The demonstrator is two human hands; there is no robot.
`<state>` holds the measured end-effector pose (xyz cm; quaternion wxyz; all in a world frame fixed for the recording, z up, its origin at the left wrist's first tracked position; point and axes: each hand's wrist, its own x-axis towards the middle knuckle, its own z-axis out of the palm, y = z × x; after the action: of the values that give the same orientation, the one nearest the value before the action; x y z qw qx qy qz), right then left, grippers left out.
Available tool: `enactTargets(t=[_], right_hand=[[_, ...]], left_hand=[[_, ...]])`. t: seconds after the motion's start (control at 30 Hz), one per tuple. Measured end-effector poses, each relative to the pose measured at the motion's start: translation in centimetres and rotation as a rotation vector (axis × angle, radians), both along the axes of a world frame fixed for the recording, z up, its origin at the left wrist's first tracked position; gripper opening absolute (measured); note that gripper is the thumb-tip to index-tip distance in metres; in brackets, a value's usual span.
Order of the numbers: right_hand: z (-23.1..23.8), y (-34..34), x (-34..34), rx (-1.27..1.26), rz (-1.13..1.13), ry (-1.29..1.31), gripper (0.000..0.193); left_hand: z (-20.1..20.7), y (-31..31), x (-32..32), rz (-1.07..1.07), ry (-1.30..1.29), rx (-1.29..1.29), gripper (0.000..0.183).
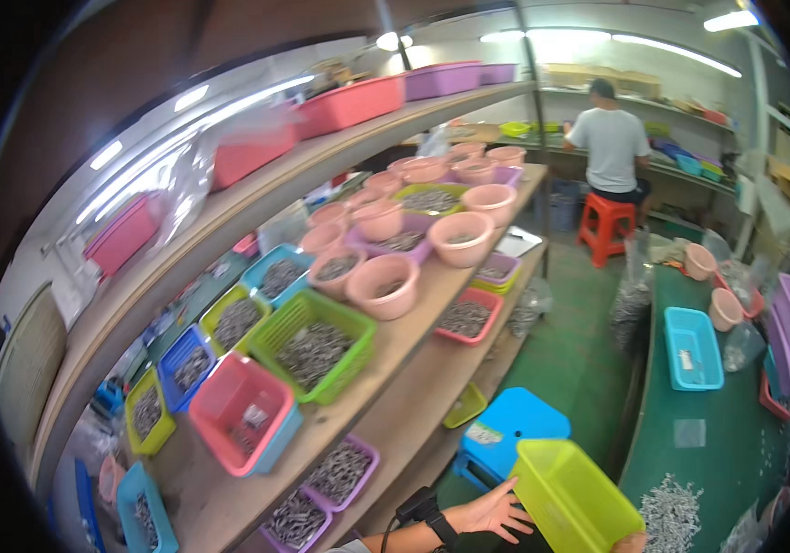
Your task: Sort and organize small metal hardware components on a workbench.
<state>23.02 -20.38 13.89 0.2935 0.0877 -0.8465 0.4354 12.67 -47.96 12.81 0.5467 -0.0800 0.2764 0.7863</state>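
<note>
A yellow-green plastic bin point(574, 493) is tilted at the lower edge of the view, and bare plastic shows inside it. My right hand point(632, 543) grips the bin's lower right corner; only a small part of that hand shows. At the bin's left side, my left hand point(494, 512) has its fingers spread, the tips at or very near the wall. A black device is strapped to my left wrist. Just right of the bin, a pile of small metal parts point(671, 518) lies on the green tabletop point(639, 461).
Left, a wooden shelf rack point(413, 346) carries pink buckets and coloured baskets of metal parts, including a green basket point(312, 346). A blue stool point(514, 429) stands ahead of my hands. A turquoise tray point(692, 348) rests on the right-hand table. Farther back, a person point(610, 143) sits on a red stool point(607, 228).
</note>
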Motion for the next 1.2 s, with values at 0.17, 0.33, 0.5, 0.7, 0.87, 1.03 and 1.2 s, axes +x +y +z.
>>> enactTargets(t=[0.17,0.33,0.5,0.7,0.87,1.03,1.2], right_hand=[[3.0,-8.1,-1.9,0.186,0.578,-0.234,0.035],[0.4,-15.6,-1.2,0.209,0.566,-0.205,0.031],[-0.8,-20.2,-2.6,0.456,0.825,-0.050,0.032],[0.2,-20.9,-8.9,0.419,0.881,-0.002,0.025],[-9.8,-18.9,-12.5,-0.100,0.597,-0.570,0.048],[-14.0,-19.1,-16.5,-0.590,0.488,-0.905,0.074],[-15.0,-18.3,-20.5,-0.257,0.500,-0.550,0.072]], left_hand=[[0.1,-6.3,3.7,0.262,0.233,-0.212,0.051],[0.8,-10.2,5.6,0.390,0.056,-0.220,0.051],[0.9,-10.8,7.8,0.270,0.161,-0.628,0.069],[-2.9,-11.4,7.2,0.615,-0.011,-0.576,0.054],[-6.9,-9.2,4.9,1.055,0.446,-0.933,0.073],[-9.6,-8.9,2.1,0.993,0.529,-0.908,0.083],[-10.1,-7.5,0.0,0.955,0.610,-0.828,0.075]])
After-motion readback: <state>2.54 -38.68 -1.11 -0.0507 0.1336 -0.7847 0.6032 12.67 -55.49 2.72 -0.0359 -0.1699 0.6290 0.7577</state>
